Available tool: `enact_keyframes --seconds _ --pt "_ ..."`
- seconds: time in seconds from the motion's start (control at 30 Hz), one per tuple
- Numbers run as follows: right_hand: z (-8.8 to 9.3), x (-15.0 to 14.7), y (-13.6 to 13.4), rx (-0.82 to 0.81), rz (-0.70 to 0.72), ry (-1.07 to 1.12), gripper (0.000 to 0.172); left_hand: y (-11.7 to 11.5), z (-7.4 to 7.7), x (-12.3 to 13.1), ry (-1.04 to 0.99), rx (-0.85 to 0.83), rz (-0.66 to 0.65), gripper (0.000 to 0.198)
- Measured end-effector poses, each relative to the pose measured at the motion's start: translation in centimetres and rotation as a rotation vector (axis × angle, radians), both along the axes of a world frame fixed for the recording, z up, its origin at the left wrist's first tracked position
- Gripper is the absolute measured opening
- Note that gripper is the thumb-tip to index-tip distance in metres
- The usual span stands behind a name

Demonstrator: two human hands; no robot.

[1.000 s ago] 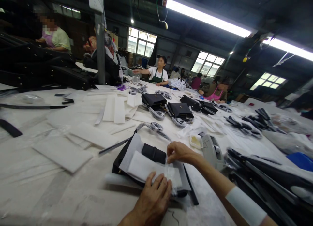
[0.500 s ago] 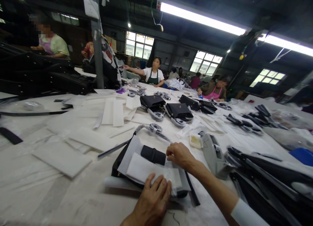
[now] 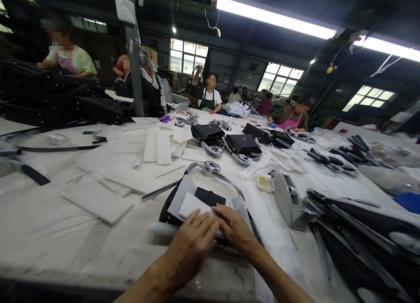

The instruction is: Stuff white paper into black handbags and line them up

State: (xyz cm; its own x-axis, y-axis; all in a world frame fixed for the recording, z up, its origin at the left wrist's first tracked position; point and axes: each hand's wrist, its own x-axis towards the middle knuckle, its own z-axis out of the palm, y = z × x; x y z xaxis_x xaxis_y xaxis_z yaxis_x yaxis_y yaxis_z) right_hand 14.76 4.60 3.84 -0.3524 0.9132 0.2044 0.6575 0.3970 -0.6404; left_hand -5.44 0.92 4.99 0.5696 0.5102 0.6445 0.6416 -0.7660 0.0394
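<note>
A black handbag (image 3: 166,209) lies in front of me with pale wrapping paper (image 3: 185,188) spread over it. On top of the paper sit a dark strap piece (image 3: 210,196) and a folded white padding sheet (image 3: 191,204). My left hand (image 3: 195,237) is closed over the near edge of the padding sheet, fingers together. From the right, my right hand (image 3: 235,226) grips the sheet's other end, its fingertips close to the left hand's. Both thumbs are mostly hidden. The bag's wrapped strap (image 3: 212,166) curls on the table behind it.
A grey tape dispenser (image 3: 290,200) and a small tray (image 3: 265,183) stand to the right, beside stacked black bag parts (image 3: 354,224). Loose white sheets (image 3: 98,202) cover the left. More black handbags (image 3: 243,144) sit farther back. Co-workers are around the table.
My right hand has come down and left from the strap piece to the padding sheet, beside my left hand. The sheet's right part is now folded or covered. A co-worker opposite has raised an arm.
</note>
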Motion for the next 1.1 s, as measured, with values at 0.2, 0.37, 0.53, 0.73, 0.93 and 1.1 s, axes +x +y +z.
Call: enact_keyframes --seconds 0.2,0.37,0.53,0.73,0.93,1.1 --pt "0.8 -0.7 -0.6 0.141 0.027 -0.147 0.040 0.7 -0.5 -4.5 -0.018 0.097 0.088 0.027" --pt "2.2 -3.1 -1.6 0.373 0.112 -0.258 0.046 0.5 -2.0 -4.1 -0.022 0.050 0.119 0.028" --pt "0.6 -5.1 -2.7 0.375 0.164 -0.359 0.058 0.4 0.4 -4.9 0.012 -0.018 0.078 0.028" --pt "-0.5 -5.4 -2.6 0.367 0.138 -0.417 0.056 2.1 1.6 -9.3 0.099 -0.050 0.069 0.025" --pt "0.8 -5.3 -2.7 0.346 0.157 -0.457 0.054 1.1 -1.1 -9.8 -0.027 -0.168 0.102 0.032" --pt "1.6 -3.0 -3.2 0.359 0.271 -0.489 0.054 -2.3 -0.9 -6.8 -0.049 -0.131 0.208 0.031"
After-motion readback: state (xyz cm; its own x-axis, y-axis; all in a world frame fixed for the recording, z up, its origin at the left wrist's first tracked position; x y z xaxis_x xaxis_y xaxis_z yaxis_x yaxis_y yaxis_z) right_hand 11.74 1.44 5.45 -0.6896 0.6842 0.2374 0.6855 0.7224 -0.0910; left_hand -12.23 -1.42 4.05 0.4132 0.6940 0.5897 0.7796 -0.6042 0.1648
